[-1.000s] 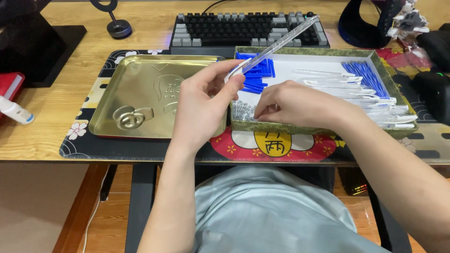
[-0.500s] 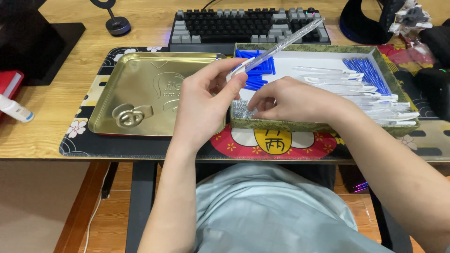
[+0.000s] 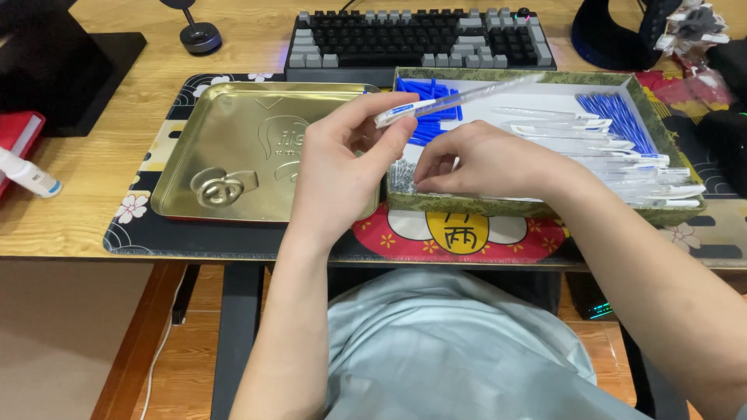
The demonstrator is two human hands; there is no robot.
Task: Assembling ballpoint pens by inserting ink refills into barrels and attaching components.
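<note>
My left hand (image 3: 342, 167) holds a clear plastic pen barrel (image 3: 455, 99) with a blue-and-white end, pinched between thumb and fingers above the gap between the two trays. My right hand (image 3: 486, 162) reaches into the near left corner of the green-rimmed box (image 3: 545, 208), fingertips down on a pile of small silvery parts (image 3: 402, 175). Whether it grips any of them is hidden by the fingers. Inside the box lie blue pen parts (image 3: 432, 117), blue refills (image 3: 618, 113) and several clear barrels (image 3: 622, 159).
An empty gold metal tray (image 3: 233, 155) lies left of the box on a patterned desk mat (image 3: 459, 233). A keyboard (image 3: 420, 39) sits behind. A red item and white bottle (image 3: 27, 175) rest at the far left. Dark objects crowd the right edge.
My right hand has slid leftwards inside the box to the silvery pile at its corner. My left hand keeps the barrel in about the same place.
</note>
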